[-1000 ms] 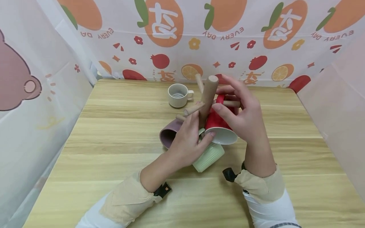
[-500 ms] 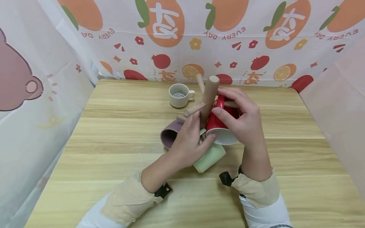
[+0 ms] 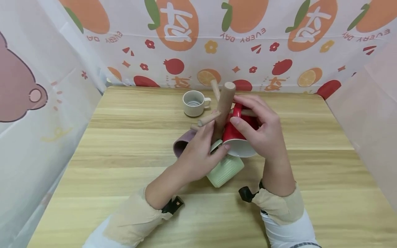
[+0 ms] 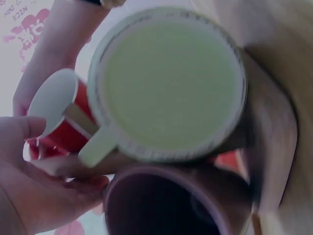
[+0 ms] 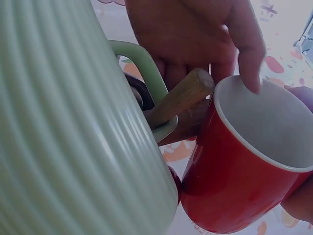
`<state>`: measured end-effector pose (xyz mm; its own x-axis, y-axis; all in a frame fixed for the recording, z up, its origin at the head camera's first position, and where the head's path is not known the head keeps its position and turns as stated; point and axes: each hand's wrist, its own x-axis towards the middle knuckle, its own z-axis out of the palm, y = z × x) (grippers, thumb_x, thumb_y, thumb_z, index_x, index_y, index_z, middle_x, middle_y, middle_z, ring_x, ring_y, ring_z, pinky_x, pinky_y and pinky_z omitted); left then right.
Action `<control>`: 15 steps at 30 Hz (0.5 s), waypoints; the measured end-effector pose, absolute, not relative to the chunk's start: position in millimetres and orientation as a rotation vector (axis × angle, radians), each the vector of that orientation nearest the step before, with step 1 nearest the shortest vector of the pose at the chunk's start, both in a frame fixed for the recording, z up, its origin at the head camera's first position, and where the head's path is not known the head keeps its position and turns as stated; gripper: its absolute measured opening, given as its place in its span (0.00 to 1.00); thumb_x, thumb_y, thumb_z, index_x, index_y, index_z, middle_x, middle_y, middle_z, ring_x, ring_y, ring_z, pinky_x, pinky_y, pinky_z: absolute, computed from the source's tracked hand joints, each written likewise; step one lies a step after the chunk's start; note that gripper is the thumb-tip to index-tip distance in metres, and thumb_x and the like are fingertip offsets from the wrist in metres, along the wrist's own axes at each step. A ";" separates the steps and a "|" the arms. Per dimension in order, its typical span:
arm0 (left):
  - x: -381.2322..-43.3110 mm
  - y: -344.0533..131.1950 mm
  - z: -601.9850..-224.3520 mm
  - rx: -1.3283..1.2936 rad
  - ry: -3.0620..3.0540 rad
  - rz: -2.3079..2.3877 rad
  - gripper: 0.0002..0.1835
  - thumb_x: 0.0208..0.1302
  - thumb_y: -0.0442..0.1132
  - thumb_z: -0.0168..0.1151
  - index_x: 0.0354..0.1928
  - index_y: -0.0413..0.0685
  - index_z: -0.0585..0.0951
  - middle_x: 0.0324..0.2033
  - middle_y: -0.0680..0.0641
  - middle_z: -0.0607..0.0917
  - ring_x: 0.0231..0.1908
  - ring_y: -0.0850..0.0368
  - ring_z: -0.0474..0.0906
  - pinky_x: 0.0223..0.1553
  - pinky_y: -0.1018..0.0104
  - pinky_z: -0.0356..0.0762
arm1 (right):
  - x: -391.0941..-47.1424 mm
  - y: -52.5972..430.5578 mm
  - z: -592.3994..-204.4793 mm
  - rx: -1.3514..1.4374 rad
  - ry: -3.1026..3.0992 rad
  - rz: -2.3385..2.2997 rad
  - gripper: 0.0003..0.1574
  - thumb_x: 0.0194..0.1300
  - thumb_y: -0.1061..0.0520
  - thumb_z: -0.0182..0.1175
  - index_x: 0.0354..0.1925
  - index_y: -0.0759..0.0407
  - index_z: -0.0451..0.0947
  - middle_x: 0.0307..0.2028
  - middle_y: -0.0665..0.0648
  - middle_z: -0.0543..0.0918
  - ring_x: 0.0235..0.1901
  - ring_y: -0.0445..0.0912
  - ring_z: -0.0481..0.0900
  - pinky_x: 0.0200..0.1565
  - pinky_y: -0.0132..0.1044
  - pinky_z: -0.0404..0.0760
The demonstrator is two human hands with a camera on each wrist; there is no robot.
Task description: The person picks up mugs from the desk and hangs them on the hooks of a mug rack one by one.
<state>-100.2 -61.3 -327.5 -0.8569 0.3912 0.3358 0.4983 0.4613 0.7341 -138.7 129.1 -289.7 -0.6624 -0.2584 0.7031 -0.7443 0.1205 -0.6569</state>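
Note:
A wooden mug tree [image 3: 225, 103] stands mid-table, its round post leaning slightly in the head view. My left hand [image 3: 198, 153] grips the post low down, the thumb near the red mug's rim in the right wrist view. On the right side of the post, my right hand [image 3: 263, 127] holds a red mug [image 3: 231, 132] with a white inside, thumb and fingers about its handle and side. A peg passes by that handle. A ribbed green mug [image 5: 83, 127] hangs with its handle over a front peg [image 5: 183, 95]. The purple mug [image 4: 161, 205] is on the left side, partly behind my left hand.
A small ribbed white cup [image 3: 193, 108] stands upright on the wooden table [image 3: 124, 144] behind the mug tree. Bare pegs [image 3: 209, 119] stick out to the left of the post. A fruit-printed curtain [image 3: 242, 51] hangs along the table's back edge.
My right hand's raised fingers have come down over the red mug and its handle. My left hand has slid slightly left and the mug tree's top leans a little further left.

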 end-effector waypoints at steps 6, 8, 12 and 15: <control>-96.6 -85.5 -305.4 -0.849 -2.665 -1.248 0.41 0.65 0.44 0.59 0.77 0.59 0.53 0.76 0.55 0.54 0.70 0.56 0.64 0.68 0.51 0.65 | -136.8 131.6 -291.0 0.963 -2.010 1.553 0.29 0.63 0.51 0.66 0.57 0.67 0.78 0.54 0.62 0.80 0.53 0.52 0.78 0.52 0.34 0.81; -95.8 -94.8 -298.1 -0.844 -2.701 -1.172 0.41 0.63 0.43 0.59 0.77 0.59 0.54 0.76 0.53 0.55 0.70 0.54 0.63 0.68 0.48 0.64 | -136.3 132.5 -291.4 0.961 -2.022 1.547 0.28 0.63 0.52 0.65 0.58 0.66 0.78 0.55 0.61 0.80 0.54 0.52 0.78 0.52 0.34 0.81; -106.6 -113.1 -289.5 -0.793 -2.753 -0.984 0.38 0.61 0.43 0.57 0.75 0.53 0.61 0.73 0.49 0.63 0.73 0.51 0.57 0.71 0.45 0.58 | -136.4 133.8 -292.0 0.957 -2.030 1.530 0.28 0.63 0.53 0.65 0.57 0.66 0.78 0.55 0.61 0.80 0.53 0.52 0.78 0.52 0.33 0.81; -128.8 -128.0 -289.5 -0.700 -2.819 -0.914 0.35 0.64 0.45 0.58 0.73 0.52 0.64 0.71 0.47 0.66 0.72 0.47 0.59 0.70 0.42 0.57 | -136.6 133.9 -292.4 0.959 -2.031 1.520 0.27 0.63 0.53 0.65 0.57 0.66 0.78 0.55 0.61 0.80 0.53 0.51 0.77 0.51 0.33 0.80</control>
<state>-128.8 -128.0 -289.5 -0.8899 0.3956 0.2273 0.4537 0.7146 0.5325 -136.6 133.9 -292.4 -0.6705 -0.2723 0.6901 -0.7389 0.1613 -0.6542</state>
